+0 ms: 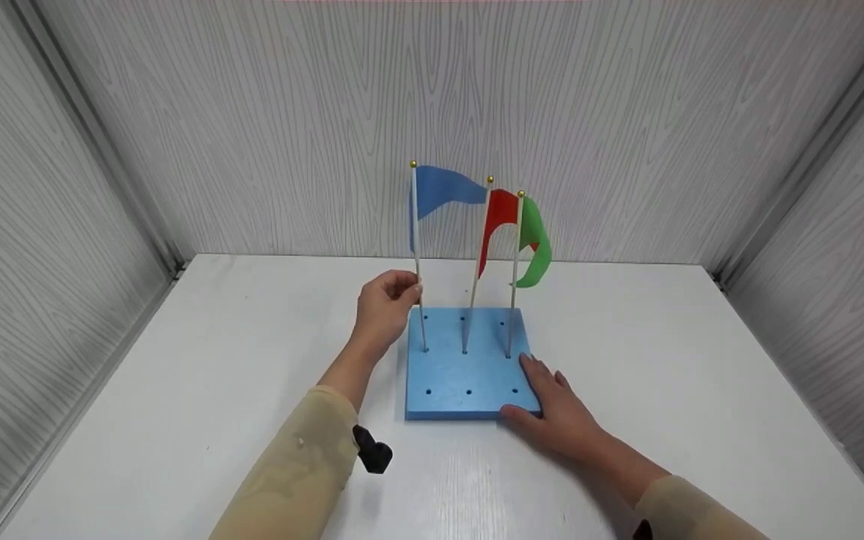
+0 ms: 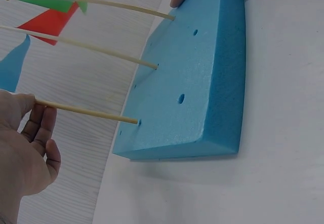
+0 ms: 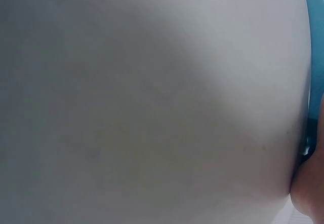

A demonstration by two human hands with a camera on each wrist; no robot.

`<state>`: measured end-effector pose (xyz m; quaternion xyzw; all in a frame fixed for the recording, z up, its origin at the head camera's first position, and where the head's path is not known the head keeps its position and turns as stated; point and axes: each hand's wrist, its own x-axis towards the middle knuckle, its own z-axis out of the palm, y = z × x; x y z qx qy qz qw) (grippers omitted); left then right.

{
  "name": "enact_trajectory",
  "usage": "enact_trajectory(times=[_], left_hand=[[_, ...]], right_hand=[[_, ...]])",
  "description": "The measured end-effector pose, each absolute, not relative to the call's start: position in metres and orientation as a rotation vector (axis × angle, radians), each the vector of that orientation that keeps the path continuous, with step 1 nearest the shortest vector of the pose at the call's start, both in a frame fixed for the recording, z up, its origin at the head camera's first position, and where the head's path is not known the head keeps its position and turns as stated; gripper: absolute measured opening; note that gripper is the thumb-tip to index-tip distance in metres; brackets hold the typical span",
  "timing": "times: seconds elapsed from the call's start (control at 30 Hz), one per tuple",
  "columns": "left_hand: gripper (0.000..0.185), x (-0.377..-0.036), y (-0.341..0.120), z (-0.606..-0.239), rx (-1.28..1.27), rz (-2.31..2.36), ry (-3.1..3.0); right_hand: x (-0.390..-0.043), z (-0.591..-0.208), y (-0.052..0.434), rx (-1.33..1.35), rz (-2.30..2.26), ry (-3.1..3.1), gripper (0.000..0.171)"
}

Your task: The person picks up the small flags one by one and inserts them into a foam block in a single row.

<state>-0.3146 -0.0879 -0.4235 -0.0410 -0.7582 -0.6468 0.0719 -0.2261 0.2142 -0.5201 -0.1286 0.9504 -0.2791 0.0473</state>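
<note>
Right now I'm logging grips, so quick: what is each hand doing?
Left hand: pinching the blue flag's stick, which stands in the foam block.
Right hand: open, fingers flat on the block's corner.

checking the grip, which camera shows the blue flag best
The head view: the whole blue flag shows there, its stick pinched by the left hand and standing in the foam block. The left wrist view shows only the stick and a corner of the cloth. The right wrist view shows none of it.
</note>
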Motion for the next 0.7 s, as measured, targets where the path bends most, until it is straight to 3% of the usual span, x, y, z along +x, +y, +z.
enact_trajectory(times=[0.7], left_hand=[[0.014, -0.317, -0.082, -0.434, -0.087, -1.877, -2.361]], right_hand=[[-0.228, -0.523, 0.212, -0.424, -0.835, 2.921, 0.104]])
